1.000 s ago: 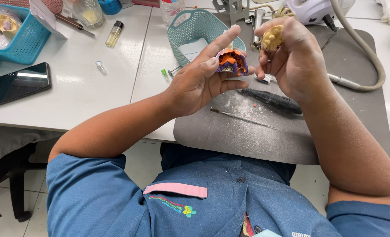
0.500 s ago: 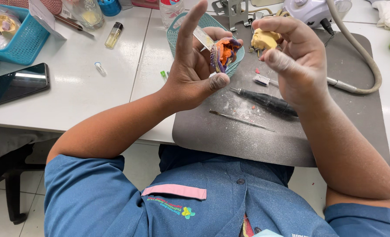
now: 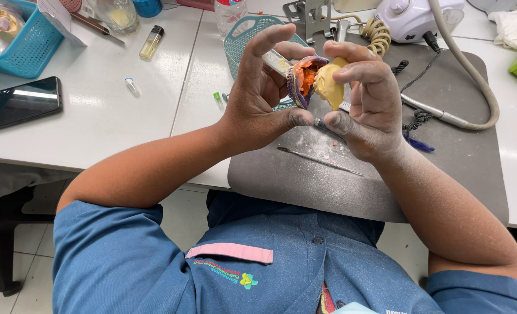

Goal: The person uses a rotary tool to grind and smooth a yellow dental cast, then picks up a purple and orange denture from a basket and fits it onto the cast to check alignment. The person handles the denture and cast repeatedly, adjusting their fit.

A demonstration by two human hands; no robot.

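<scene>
Now, orange tray (image 3: 302, 81) and yellow cast (image 3: 330, 86), between fingers (image 3: 270, 70)

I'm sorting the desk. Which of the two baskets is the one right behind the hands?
The teal basket, at the grey mat's far edge behind the left hand. The blue basket sits far off at the table's left corner.

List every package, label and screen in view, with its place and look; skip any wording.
Phone: far left on the white table, flat, black screen dark.
Plastic bottle: top centre, clear, red label.
Small vial: upper left, yellowish, black cap.
Clear packet: beside the blue basket, white card.
</scene>
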